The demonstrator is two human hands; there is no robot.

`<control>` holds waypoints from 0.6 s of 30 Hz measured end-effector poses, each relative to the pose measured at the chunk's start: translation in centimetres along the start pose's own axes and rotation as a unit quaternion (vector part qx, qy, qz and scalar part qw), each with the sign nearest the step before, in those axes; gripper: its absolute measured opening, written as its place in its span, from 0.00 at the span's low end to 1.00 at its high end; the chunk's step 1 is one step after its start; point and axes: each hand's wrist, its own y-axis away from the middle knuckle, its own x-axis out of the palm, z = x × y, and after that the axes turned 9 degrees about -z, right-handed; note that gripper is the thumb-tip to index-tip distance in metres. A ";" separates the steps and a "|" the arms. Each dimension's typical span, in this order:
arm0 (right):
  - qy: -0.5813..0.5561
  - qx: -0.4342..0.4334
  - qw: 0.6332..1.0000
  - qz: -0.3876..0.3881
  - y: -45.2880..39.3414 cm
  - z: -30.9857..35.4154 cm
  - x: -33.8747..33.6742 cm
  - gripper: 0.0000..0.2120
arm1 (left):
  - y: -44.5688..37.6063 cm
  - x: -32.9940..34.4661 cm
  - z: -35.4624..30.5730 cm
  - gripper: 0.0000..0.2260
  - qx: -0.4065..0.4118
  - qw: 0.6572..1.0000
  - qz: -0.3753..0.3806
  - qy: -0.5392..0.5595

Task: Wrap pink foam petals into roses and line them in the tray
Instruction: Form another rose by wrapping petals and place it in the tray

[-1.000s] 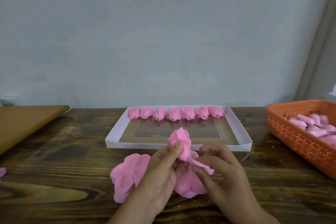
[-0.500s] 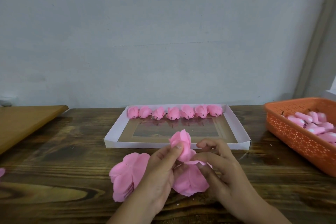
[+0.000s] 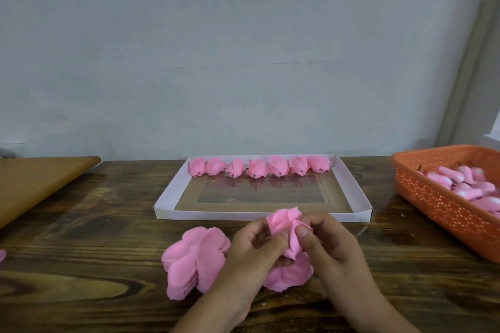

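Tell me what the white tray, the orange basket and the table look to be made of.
White tray: likely thin cardboard, matte, with folded corners and a brown inner face. Orange basket: apparently moulded plastic, its wall pierced by small regular holes. Table: dark wood or wood-look laminate, slightly glossy, with bold grain.

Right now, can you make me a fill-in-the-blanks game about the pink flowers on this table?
1. The finished roses lined along the far side of the white tray number ____.
2. The basket on the right is coloured ____.
3. The rose being wrapped is held by ____ hands, the left hand and right hand.
4. The stack of flat petals lies on the ____.

Missing words: seven; orange; both; table
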 end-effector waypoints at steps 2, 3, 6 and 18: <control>-0.014 0.015 1.000 -0.006 0.0 -0.2 0.0 0.06 | 0.0 0.0 0.1 0.15 0.016 1.000 -0.002 -0.013; -0.020 0.022 1.000 -0.009 0.0 -0.2 0.0 0.05 | 0.1 0.0 0.1 0.16 0.024 1.000 -0.002 -0.019; -0.037 0.038 0.999 -0.014 0.1 -0.5 0.1 0.04 | 0.5 0.2 -0.2 0.19 0.045 0.999 0.003 -0.025; -0.089 0.116 0.989 0.027 0.4 -0.1 0.4 0.09 | 0.7 0.3 -0.7 0.25 0.075 0.997 -0.019 -0.031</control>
